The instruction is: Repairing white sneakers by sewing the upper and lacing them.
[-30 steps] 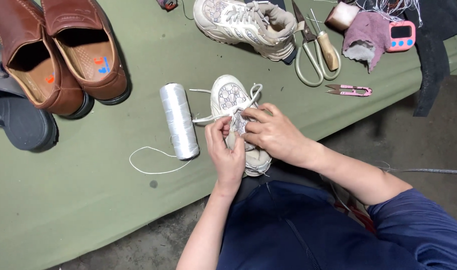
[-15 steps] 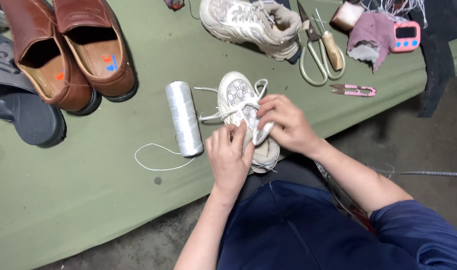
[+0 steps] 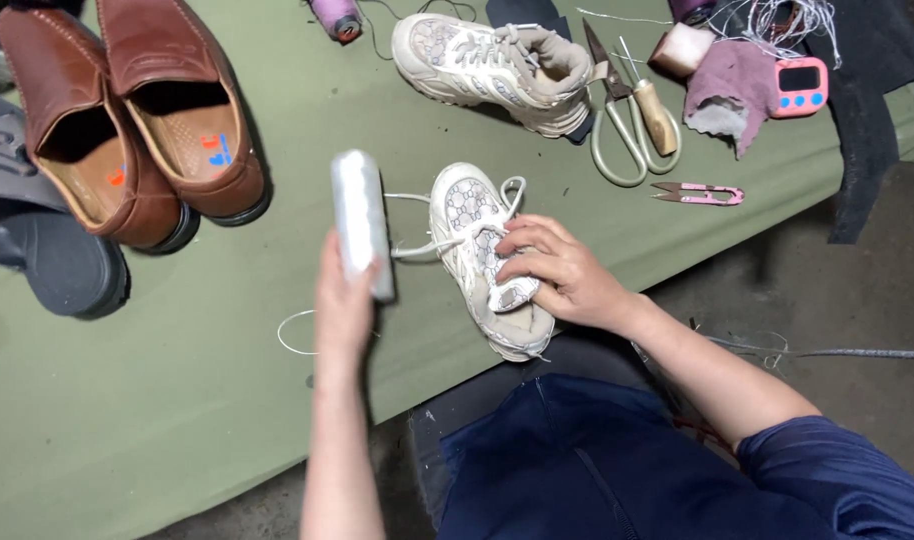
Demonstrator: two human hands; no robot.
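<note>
Right, the green cloth (image 3: 597, 260) spreads across the whole worktop, and everything sits on it. Up at the far left corner, a pair of brown leather shoes (image 3: 127, 130) lies side by side, open tops showing, with a dark shoe (image 3: 57, 265) tucked just beside them at the left edge. Across the top, a second beige sneaker (image 3: 492, 65) lies on its side, well apart from the action.

Centre stage: the small white sneaker (image 3: 477, 250), toe pointing away from the person, heel hanging at the near edge of the cloth. The right hand (image 3: 562, 275) has it, fingers curled over the tongue and clamped around the upper. White laces loop out towards the toe.

Just to its left, the left hand (image 3: 342, 300) is wrapped around the lower end of a spool of white thread (image 3: 357, 215), gripping it firmly, the spool standing up off the cloth and a little blurred. A loose loop of white thread (image 3: 297, 330) trails on the cloth just beside that hand.

Over on the right, large scissors (image 3: 627, 130) lie next to a wooden-handled awl (image 3: 652, 110), a pink timer (image 3: 799, 88) beyond them, and nearest the sneaker, small pink thread snips (image 3: 699, 194).
</note>
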